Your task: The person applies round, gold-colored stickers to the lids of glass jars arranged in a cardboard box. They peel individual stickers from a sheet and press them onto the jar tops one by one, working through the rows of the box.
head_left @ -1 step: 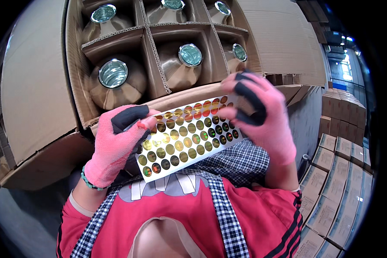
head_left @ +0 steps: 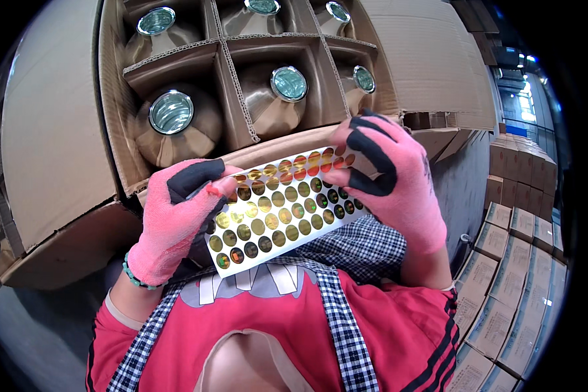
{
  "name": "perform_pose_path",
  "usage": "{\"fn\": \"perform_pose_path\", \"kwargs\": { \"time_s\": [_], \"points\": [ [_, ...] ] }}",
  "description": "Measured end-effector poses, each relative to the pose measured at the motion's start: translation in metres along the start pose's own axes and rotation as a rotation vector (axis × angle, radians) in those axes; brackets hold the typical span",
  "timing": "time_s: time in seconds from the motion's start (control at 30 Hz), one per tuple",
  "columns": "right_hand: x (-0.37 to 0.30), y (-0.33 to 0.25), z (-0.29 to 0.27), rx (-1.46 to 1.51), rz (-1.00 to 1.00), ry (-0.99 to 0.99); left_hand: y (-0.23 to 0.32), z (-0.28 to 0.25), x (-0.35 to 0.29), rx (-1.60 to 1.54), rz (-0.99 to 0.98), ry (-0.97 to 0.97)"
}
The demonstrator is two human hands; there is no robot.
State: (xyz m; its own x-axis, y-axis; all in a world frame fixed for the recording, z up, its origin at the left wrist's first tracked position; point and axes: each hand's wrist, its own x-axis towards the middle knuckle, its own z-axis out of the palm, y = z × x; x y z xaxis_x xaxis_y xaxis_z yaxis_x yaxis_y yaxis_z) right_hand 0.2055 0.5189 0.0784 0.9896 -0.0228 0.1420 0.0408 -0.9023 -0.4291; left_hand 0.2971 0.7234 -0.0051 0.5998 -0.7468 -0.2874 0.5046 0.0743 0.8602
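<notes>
In my left hand (head_left: pixel 176 212), closed in a pink glove with dark fingertips, is a white sheet of round, shiny gold stickers (head_left: pixel 268 228). Its thumb lies on top of the sheet's left end. At the sheet's far right corner, my right hand (head_left: pixel 398 176) has curled fingers, with a gap between the thumb and the fingers. The right thumb tip lies over the stickers; whether it presses on one I cannot tell. Just beyond the sheet stands an open cardboard box (head_left: pixel 235 153), holding several gold round-bodied bottles, such as the near left bottle (head_left: pixel 176 140).
Cardboard dividers (head_left: pixel 232 85) separate the bottles, whose necks have silvery rims. Box flaps spread out left (head_left: pixel 52 124) and right (head_left: pixel 431 59). Stacked cartons (head_left: pixel 496 287) stand at the right, with more brown cartons (head_left: pixel 522 170) behind them.
My right hand has shifted slightly left and its fingers have drawn in closer to the sheet's right end. The left hand and the sheet have hardly moved.
</notes>
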Motion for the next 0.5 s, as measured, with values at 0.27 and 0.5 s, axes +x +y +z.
{"fn": "perform_pose_path", "kwargs": {
  "time_s": [0.27,0.5],
  "points": [
    [-0.0033,-0.0017,-0.0070,0.061,0.159,-0.089,-0.0002,-0.0031,0.0009,0.087,0.021,-0.021],
    [-0.0039,-0.0014,-0.0035,-0.048,0.070,0.053,0.0007,-0.0054,0.0035,0.089,-0.032,-0.004]
  ]
}}
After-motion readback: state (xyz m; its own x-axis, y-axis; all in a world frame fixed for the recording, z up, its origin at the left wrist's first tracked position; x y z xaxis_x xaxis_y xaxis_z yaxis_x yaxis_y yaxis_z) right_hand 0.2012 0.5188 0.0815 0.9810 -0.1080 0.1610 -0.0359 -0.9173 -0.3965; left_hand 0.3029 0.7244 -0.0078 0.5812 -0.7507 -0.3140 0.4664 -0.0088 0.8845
